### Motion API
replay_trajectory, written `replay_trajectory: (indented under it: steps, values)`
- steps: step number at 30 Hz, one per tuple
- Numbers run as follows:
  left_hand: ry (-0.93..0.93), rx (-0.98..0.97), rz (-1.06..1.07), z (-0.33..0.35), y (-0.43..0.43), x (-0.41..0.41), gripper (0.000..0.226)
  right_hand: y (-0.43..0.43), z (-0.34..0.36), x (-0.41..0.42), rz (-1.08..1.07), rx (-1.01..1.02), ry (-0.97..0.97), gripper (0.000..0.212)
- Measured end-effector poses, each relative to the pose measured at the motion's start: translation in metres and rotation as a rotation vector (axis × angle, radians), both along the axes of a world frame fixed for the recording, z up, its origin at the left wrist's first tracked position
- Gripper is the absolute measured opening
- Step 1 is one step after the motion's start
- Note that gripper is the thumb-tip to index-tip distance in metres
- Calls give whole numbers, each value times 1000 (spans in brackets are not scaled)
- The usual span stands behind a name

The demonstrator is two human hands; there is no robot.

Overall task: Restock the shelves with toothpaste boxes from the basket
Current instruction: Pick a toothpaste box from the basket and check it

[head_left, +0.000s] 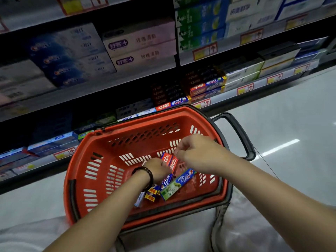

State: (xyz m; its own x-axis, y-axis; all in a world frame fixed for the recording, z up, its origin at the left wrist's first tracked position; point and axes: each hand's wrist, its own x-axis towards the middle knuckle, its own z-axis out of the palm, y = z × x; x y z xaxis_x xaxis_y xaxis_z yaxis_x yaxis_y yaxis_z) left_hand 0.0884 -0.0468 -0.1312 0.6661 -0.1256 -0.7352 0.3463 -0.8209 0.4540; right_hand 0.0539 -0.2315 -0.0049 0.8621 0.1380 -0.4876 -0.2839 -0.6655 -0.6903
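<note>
Shelves [109, 86] of toothpaste fill my view from 9 to 2 o'clock. Below them the red basket [87, 160] stands on the pale floor [291, 115]. My left hand [156, 168] is inside it and grips a red toothpaste box [170, 160]. A green-blue box [174, 186] lies at its 5 o'clock. My right hand [198, 151] has its fingers bent at the red box's upper end. Whether it pinches the box, I cannot tell.

1. A glossy pale floor [291, 115] fills the right side, with a bright streak of reflected light [280, 147] on it.
2. Red-framed price labels [205, 51] with yellow patches and upward arrows run in rows.
3. A dark beaded bracelet [148, 174] circles a wrist.
4. Pale fabric [245, 224] and a grey strap [219, 217] lie at the bottom.
</note>
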Motion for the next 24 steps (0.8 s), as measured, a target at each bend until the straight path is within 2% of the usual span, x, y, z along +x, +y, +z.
replay_trajectory:
  steps: [4, 7, 11, 15, 19, 22, 24]
  values:
    - [1, 68, -39, -33, -16, 9, 32, -2, 9, 1, 34, -30, -23, 17]
    - [11, 123, -139, -55, -27, 15, 18, -3, 9, 2, 51, -24, 2, 14]
    - [-19, 159, -305, -75, -37, 23, 29, -5, 6, 4, 61, -53, 33, 14]
    - [-86, 169, -322, -97, -47, 29, 27, -12, 6, 7, 74, -183, 32, 21]
    - [-84, 225, -351, -157, -51, 39, 30, -19, 8, 11, 51, -284, 53, 27]
    - [-140, 235, -429, -152, -58, 37, 38, -21, 10, 13, 48, -309, 64, 34]
    - [-66, 253, -437, -158, -60, 37, 34, -20, 11, 13, 42, -323, 42, 33]
